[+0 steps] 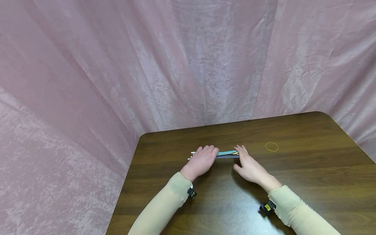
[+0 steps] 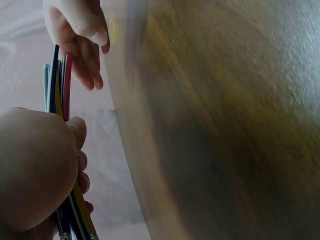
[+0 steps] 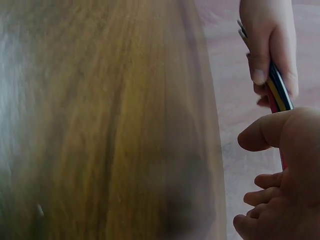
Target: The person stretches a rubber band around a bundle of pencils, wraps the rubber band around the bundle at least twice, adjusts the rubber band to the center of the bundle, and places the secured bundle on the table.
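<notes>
A bundle of several pencils (image 1: pixel 227 153) in teal, blue, red, yellow and black lies crosswise between my hands. My left hand (image 1: pixel 203 162) grips it around the middle, fingers and thumb wrapped over it. Pale eraser ends stick out to the left of that hand; metal collars show near the bottom of the left wrist view. My right hand (image 1: pixel 249 167) is held with fingers extended and thumb apart, its palm right at the pencils' other ends. In the right wrist view the bundle (image 3: pixel 280 92) runs behind the right thumb, which hides part of it.
A thin yellow rubber band (image 1: pixel 271 142) lies on the brown wooden table (image 1: pixel 317 182), right of my right hand. Pink curtains (image 1: pixel 205 65) hang behind the table's far edge and along its left side.
</notes>
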A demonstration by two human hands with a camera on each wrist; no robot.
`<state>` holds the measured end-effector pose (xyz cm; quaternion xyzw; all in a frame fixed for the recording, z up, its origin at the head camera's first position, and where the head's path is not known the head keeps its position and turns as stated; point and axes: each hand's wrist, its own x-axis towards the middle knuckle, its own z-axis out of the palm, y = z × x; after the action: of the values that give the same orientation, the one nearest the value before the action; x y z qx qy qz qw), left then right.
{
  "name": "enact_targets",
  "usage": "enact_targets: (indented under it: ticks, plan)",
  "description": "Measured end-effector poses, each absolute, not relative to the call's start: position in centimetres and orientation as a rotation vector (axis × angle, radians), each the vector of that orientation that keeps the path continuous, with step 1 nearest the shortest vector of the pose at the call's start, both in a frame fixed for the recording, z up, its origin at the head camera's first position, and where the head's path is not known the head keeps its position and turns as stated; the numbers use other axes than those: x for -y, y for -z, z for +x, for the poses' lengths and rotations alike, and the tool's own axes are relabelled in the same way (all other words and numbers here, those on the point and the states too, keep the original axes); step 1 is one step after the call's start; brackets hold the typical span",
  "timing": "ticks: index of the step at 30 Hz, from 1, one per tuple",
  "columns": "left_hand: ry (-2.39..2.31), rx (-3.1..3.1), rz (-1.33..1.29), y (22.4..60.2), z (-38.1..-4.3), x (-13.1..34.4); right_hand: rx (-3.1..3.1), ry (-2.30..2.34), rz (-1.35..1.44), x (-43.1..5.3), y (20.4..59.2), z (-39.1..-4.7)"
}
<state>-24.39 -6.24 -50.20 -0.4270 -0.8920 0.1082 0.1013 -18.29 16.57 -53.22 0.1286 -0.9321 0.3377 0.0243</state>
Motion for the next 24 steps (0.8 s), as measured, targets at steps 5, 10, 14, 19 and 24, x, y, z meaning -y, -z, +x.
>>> enact_targets:
  ticks: [5, 10, 14, 19, 24]
  plan:
    - [-0.354, 2.574, -1.276, 50.28, -24.25, 5.98, 2.875, -1.046, 0.426, -16.55, 53.38, -18.24]
    - [-0.407, 2.427, -1.265, 50.19, -24.00, 5.85, 2.884, -1.011, 0.386, -16.83, 53.57, -18.17]
    - [-0.448, 2.311, -1.243, 50.10, -23.97, 5.64, 2.887, -1.030, 0.397, -16.63, 53.50, -18.16]
    - [-0.466, 2.291, -1.216, 50.33, -24.24, 5.53, 2.883, -1.055, 0.402, -16.40, 53.36, -18.12]
    - [-0.441, 2.338, -1.203, 50.74, -24.42, 5.39, 2.862, -1.077, 0.417, -16.66, 53.27, -18.15]
